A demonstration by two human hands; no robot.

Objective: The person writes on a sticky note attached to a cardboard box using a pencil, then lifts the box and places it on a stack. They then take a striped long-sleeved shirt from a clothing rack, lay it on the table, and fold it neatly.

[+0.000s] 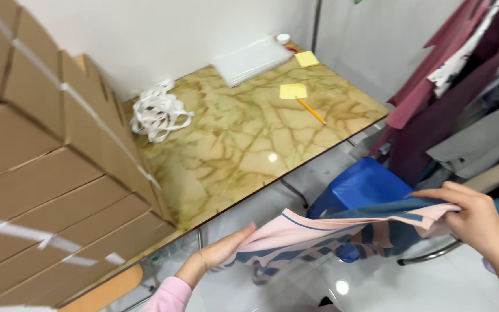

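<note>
A pink garment with navy stripes [342,231] was held stretched between both hands, in the air in front of the table [244,138] and above a blue plastic stool [359,185]. The left hand [223,249] was closed on one end, cloth bunched in its grip, thumb on top. The right hand [475,216] was pinched shut on the other edge, fingers [434,195] extended over the fabric. The garment sagged slightly in the middle and was partly folded over on itself; its exact type could not be told.

On the table were seen a bundle of white strapping [158,112], a clear plastic packet [252,59], two yellow sticky notes [293,91] and a pencil [311,110]. Strapped cardboard boxes [53,173] were stacked to the left; hanging clothes [463,86] stood at right.

Judged: for a clean spread, both edges would best be held level and taut, with the fold shaken out and the hem kept off the floor [376,283].
</note>
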